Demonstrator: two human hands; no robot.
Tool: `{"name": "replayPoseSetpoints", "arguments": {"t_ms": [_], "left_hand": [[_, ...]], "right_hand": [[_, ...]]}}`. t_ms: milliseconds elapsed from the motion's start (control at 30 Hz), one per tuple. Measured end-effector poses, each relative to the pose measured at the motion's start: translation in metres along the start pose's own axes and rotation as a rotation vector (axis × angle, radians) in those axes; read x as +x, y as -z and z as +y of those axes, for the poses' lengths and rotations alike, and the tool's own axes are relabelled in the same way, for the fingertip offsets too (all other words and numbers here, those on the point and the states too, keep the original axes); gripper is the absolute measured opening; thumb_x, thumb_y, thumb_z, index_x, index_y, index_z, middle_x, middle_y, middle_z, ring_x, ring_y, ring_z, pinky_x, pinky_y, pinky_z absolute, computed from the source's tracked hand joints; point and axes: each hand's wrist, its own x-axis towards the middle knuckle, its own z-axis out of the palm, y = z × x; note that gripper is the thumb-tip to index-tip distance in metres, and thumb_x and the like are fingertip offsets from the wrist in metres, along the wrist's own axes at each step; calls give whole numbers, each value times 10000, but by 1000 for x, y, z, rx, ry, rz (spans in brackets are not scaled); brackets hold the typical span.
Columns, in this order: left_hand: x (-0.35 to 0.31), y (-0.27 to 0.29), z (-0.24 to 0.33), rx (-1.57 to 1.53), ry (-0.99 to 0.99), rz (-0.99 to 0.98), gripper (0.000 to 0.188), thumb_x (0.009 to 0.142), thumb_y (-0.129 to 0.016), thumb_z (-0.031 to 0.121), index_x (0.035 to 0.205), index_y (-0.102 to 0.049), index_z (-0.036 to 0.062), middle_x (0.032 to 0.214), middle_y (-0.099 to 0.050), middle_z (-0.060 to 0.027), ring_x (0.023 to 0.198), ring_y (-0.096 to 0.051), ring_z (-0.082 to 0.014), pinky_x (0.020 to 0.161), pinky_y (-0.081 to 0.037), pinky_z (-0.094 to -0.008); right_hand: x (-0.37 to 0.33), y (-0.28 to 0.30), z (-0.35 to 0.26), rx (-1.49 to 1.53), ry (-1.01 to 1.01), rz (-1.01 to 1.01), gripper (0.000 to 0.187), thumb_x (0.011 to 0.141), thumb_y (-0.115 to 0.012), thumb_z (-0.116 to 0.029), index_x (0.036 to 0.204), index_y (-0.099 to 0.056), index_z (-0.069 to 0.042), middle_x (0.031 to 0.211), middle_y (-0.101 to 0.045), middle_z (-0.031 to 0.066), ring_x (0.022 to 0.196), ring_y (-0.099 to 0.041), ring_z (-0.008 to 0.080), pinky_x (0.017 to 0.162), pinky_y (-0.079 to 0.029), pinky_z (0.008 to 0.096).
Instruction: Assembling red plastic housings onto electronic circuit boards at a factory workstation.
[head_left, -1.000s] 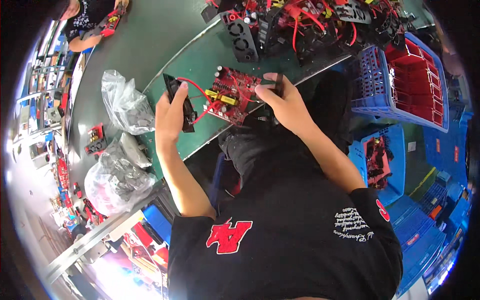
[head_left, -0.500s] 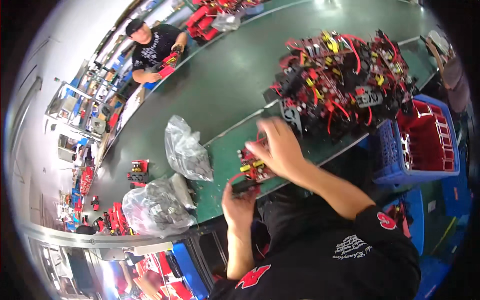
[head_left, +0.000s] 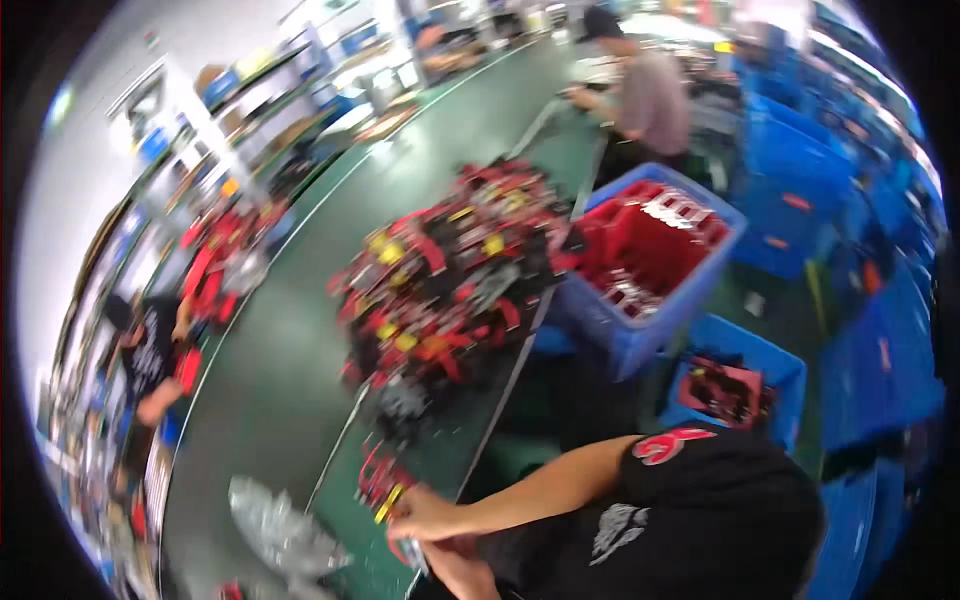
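Observation:
A red circuit board [head_left: 383, 488] with yellow parts and red wires is at the near edge of the green bench, smeared by motion. My right hand [head_left: 428, 515] is closed at its near end, fingers pressed together. Just below, my left hand [head_left: 462, 572] is closed at the same end of the board, its fingers partly covered by the right hand. Something pale grey [head_left: 410, 553] shows under my fingers, too blurred to name. Beyond my hands lies a large heap of similar circuit boards [head_left: 450, 270], with red wires and black and grey parts.
A clear plastic bag [head_left: 283, 528] lies on the bench [head_left: 265, 400] at left. To the right stand a blue crate [head_left: 640, 335] of red casings and a blue bin [head_left: 785, 375] holding boards. One co-worker [head_left: 150, 355] is across the bench, another [head_left: 652, 100] at the far end.
My view has swung to the right, bringing the crate and bin further in. My right hand has come down from above the board to its near end, close beside my left hand.

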Motion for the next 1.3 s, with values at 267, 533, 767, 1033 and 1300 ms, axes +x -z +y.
{"name": "replayPoseSetpoints", "arguments": {"t_ms": [267,533,767,1033,1300], "left_hand": [[47,40,89,530,-614,-100,177,910,-609,176,879,-632,2,804,-620,-127,650,-523,-185,610,-450,-348],[275,56,88,1375,-899,-224,563,775,-741,345,1135,-601,-64,1143,-608,-246,1054,-598,-313,909,-453,-383],[335,35,102,1626,-200,-585,527,790,-728,398,1041,-655,-60,868,-678,-83,798,-605,-154,731,-480,-312],[309,-1,81,1372,-217,-769,407,756,-740,350,904,-704,-27,787,-691,-105,684,-627,-174,648,-476,-320],[214,86,88,1044,-62,-49,450,800,-713,383,760,-622,-57,587,-619,-122,521,-619,-215,520,-496,-338]], "right_hand": [[94,42,-53,-612,136,-274,456,767,-685,-406,733,-639,46,649,-625,146,498,-584,278,494,-443,440],[39,70,-2,-166,-14,316,719,754,-767,-448,1139,-509,102,1031,-620,174,947,-611,213,819,-490,337],[-26,37,44,113,-210,422,814,751,-781,-489,1220,-466,97,1115,-604,197,1051,-589,254,949,-440,349],[-29,63,-11,135,-411,178,522,765,-684,-332,1094,-599,65,1011,-636,173,947,-593,229,839,-473,344],[1,117,-40,-487,-213,231,406,706,-651,-303,926,-642,38,788,-655,219,764,-659,325,711,-498,402]]}}
